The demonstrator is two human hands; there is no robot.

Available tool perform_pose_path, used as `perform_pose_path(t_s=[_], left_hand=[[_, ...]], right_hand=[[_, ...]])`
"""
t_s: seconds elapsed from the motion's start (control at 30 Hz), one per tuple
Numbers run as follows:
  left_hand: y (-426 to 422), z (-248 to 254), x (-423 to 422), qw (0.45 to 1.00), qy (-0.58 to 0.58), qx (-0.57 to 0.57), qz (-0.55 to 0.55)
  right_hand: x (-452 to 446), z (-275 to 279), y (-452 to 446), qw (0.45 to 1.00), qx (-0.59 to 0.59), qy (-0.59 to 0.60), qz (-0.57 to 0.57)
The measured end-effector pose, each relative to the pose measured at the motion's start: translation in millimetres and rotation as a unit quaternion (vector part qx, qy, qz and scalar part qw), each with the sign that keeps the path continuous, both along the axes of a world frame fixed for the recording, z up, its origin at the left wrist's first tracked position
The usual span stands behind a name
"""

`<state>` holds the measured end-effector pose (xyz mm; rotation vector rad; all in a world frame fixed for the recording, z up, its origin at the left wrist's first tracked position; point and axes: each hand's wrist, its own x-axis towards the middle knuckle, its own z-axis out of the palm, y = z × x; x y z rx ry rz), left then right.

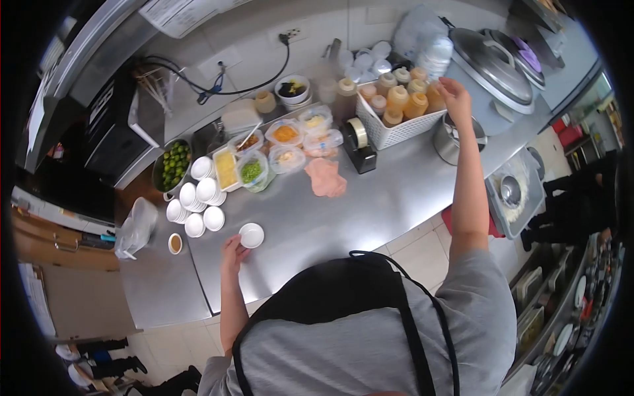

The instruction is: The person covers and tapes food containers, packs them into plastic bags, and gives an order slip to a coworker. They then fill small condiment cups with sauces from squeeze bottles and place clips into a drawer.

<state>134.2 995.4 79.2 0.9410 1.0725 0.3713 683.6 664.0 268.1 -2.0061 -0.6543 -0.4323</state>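
On the steel table, my left hand [234,253] has its fingers at the near left rim of a small white bowl [251,235], which stands upright. Stretched far forward, my right hand [456,100] is at the right end of a white basket [404,130], beside an amber squeeze bottle [435,98]. Its fingers are curled together, and what they hold, if anything, is hidden. Several more squeeze bottles with pale nozzles [397,97] stand in the basket. Below my right forearm is a steel pot [449,148].
Stacked white bowls [191,196] and a filled cup [175,243] stand at left, near limes [175,165]. Tubs of chopped greens [251,172] and orange shreds [286,134] sit mid-table. A pink cloth [325,177] lies beside a tape dispenser [360,148]. Other people are at the edges.
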Motion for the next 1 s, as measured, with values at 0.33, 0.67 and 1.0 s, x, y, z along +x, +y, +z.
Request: perform_pose_path(t_s=[0.33, 0.67, 1.0], left_hand=[[10, -12, -14, 0.997, -0.057, -0.042, -0.029], [14, -17, -18, 0.995, -0.075, -0.06, -0.023], [19, -26, -20, 0.993, -0.09, -0.069, -0.033]], right_hand=[[27, -22, 32, 1.0, -0.01, 0.021, -0.012], [14, -37, 98, 0.908, -0.414, 0.024, -0.062], [-60, 92, 61, 0.945, 0.148, -0.291, -0.011]])
